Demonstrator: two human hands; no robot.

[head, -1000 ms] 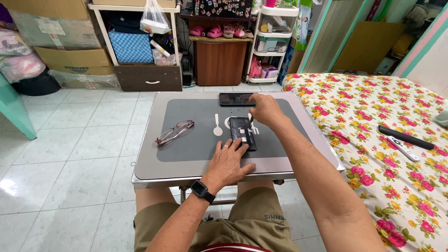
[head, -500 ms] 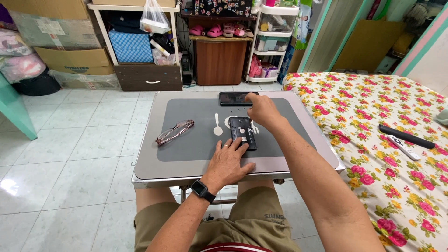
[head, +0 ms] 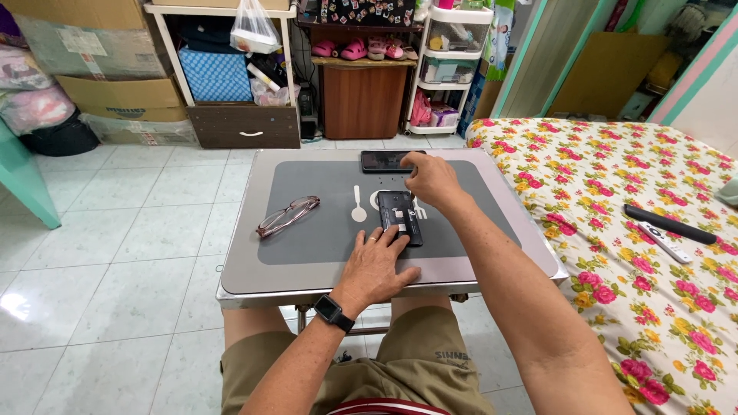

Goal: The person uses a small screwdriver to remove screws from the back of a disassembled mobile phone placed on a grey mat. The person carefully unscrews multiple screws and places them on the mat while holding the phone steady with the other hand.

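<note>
- Upper left of the frame: a white shelf unit (head: 181,73) holds a blue checked bag (head: 219,75) and a knotted clear plastic bag (head: 254,29); a dark drawer sits beneath.
- Upper centre: pink sandals (head: 357,50) lie on a brown wooden cabinet (head: 363,100); beside it, a white rack with clear plastic bins (head: 455,46).
- Centre: a small folding table (head: 307,273), smooth grey top with a darker matte panel.
- A flat black phone with its back off (head: 400,217) lies mid-table; the left hand (head: 377,269) rests flat, fingers spread, fingertips on its near end.
- The right hand (head: 432,178) has fingers loosely curled, fingertip touching a second dark phone (head: 388,161) at the far edge.
- Brown-rimmed glasses (head: 287,216) lie left.
</note>
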